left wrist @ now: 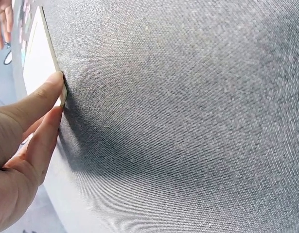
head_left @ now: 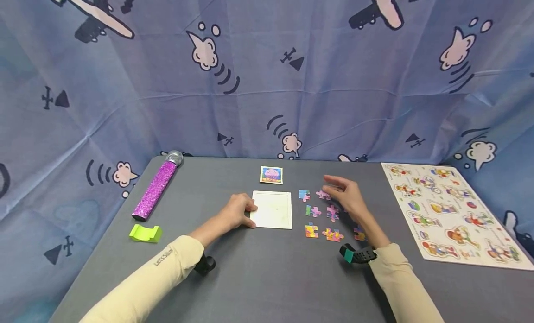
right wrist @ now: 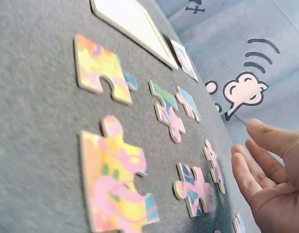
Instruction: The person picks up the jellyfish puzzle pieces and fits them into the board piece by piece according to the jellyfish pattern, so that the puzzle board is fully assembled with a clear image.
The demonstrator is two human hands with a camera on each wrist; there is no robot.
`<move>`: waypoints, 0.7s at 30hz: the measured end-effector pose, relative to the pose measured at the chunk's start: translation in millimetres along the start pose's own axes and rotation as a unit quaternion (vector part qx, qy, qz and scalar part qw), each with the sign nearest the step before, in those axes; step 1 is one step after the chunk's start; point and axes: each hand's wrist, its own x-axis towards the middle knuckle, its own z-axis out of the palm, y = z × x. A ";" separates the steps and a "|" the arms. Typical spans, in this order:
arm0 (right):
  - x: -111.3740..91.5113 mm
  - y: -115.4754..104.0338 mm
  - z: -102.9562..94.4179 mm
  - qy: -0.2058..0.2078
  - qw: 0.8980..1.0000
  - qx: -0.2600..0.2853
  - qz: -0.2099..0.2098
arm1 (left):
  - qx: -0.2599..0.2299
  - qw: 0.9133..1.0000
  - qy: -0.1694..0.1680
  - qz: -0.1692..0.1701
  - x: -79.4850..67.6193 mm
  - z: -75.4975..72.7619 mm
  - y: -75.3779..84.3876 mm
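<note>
While the left hand [head_left: 238, 212] holds the white tray [head_left: 272, 211] by its edge, presumably steadying it, the empty, loose-fingered right hand [head_left: 349, 200] hovers near puzzle pieces [head_left: 332, 235] spread alongside, likely for easy reach.

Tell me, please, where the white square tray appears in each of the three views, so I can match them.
Head: the white square tray lies near the centre, the left hand at its left edge.
Left wrist: at upper left, seen slantwise.
Right wrist: at the top, left of centre, partly cut off.
Shared landmark: the right hand; upper-left corner in left wrist, lower right in right wrist.
</note>
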 end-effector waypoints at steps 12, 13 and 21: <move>27.8 1.1 -5.7 -0.117 0.980 -0.140 -0.082 | -0.006 1.000 0.009 0.013 1.7 0.8 -4.8; 29.9 0.9 -5.3 -0.124 0.978 -0.150 -0.079 | -0.010 1.000 0.008 0.011 1.7 0.9 -5.0; 42.7 4.5 -0.1 -0.154 0.971 -0.177 -0.044 | -0.021 1.000 0.002 0.011 2.0 0.0 -5.4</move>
